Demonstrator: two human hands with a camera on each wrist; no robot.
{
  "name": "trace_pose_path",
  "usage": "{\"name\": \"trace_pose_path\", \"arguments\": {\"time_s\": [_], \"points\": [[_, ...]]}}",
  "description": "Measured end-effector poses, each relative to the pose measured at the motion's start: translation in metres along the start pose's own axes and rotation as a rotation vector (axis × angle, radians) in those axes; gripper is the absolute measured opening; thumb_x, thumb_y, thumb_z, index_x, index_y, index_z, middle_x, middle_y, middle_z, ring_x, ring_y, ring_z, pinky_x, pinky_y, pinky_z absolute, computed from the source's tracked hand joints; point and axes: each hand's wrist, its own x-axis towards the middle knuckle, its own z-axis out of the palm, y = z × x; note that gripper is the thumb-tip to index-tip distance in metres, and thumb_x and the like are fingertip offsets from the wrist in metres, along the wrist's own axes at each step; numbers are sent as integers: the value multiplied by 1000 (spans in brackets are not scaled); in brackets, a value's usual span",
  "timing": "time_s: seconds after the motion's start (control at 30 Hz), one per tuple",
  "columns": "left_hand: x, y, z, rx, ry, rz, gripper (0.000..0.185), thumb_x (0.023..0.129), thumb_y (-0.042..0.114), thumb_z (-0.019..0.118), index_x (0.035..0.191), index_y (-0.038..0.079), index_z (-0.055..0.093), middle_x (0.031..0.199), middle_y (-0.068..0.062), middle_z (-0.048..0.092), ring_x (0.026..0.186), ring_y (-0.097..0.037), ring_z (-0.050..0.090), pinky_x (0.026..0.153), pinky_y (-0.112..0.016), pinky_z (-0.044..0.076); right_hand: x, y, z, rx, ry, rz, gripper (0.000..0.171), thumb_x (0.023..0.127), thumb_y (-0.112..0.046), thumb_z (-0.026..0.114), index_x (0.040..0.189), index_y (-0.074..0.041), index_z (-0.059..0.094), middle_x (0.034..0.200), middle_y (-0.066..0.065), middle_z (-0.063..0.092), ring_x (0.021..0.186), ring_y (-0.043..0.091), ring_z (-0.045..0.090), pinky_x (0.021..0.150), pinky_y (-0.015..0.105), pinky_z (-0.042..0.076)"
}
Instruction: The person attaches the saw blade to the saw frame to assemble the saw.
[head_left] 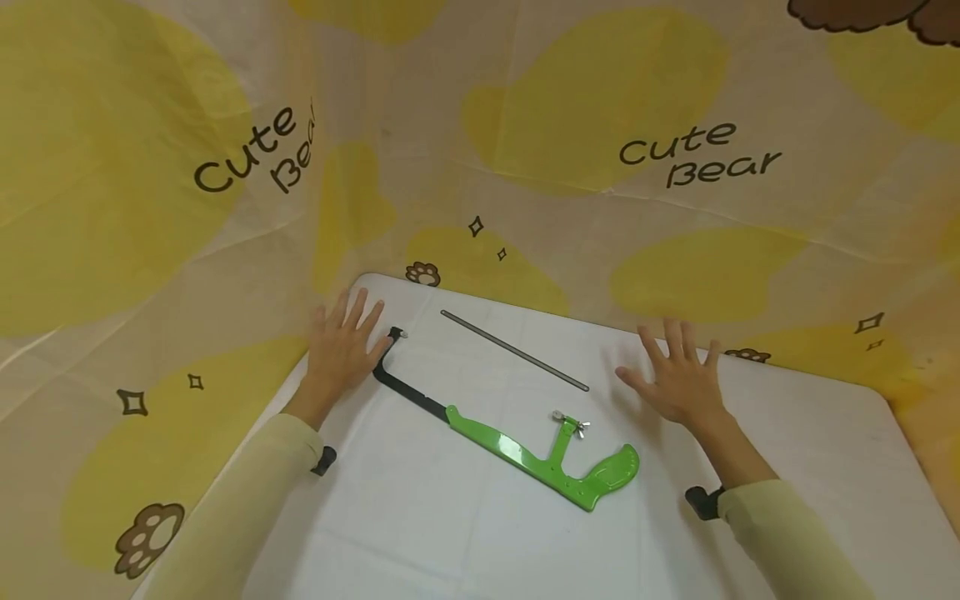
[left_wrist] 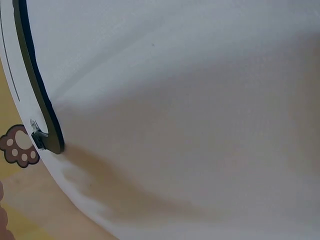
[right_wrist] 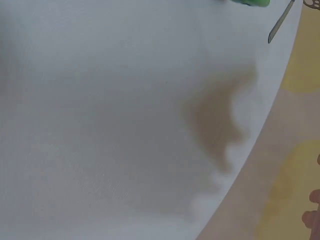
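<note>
A hacksaw frame (head_left: 510,450) with a green handle and a black front bar lies on the white table, with no blade fitted in it. Beyond it, apart from the frame, lies a thin grey hacksaw blade (head_left: 517,352). My left hand (head_left: 341,352) is spread with straight fingers at the frame's black front end, its thumb overlapping that end in the head view. To the right of the blade, my right hand (head_left: 682,379) is held with fingers spread and holds nothing. The left wrist view shows the frame's black bar (left_wrist: 37,75); the right wrist view catches the blade's tip (right_wrist: 277,27).
The white table (head_left: 420,525) has rounded corners. Behind and left of it hangs a yellow and beige curtain (head_left: 555,108) printed with "Cute Bear". A wing nut (head_left: 581,428) sits on the frame's green upright. Black wrist mounts (head_left: 703,503) show at both sleeves.
</note>
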Motion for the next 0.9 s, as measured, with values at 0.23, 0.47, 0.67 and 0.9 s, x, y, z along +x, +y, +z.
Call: {"name": "trace_pose_path", "arguments": {"time_s": [0.23, 0.47, 0.67, 0.9], "points": [[2, 12, 3, -34, 3, 38, 67, 101, 50, 44, 156, 15, 31, 164, -15, 16, 150, -37, 10, 115, -63, 9, 5, -8, 6, 6, -16, -31, 87, 92, -71, 41, 157, -15, 28, 163, 24, 8, 147, 48, 3, 107, 75, -2], [2, 30, 6, -72, -1, 71, 68, 101, 50, 46, 157, 16, 29, 165, -13, 16, 151, -36, 8, 116, -62, 8, 9, -17, 9, 0, -41, -61, 85, 93, -69, 43, 157, -15, 27, 162, 25, 11, 147, 49, 5, 108, 75, 0], [3, 49, 5, -100, 26, 102, 68, 100, 50, 49, 156, 15, 33, 164, -13, 19, 151, -36, 11, 116, -62, 11, 12, -26, 11, 8, -68, -77, 83, 94, -68, 43, 158, -16, 26, 162, 25, 11, 148, 48, 7, 108, 74, 1], [4, 73, 8, -102, 57, 156, 67, 100, 51, 48, 156, 17, 34, 163, -12, 22, 149, -36, 18, 115, -61, 18, 14, -34, 16, 37, -105, -87, 82, 96, -65, 42, 158, -15, 24, 162, 25, 9, 148, 47, 5, 109, 73, 1]]}}
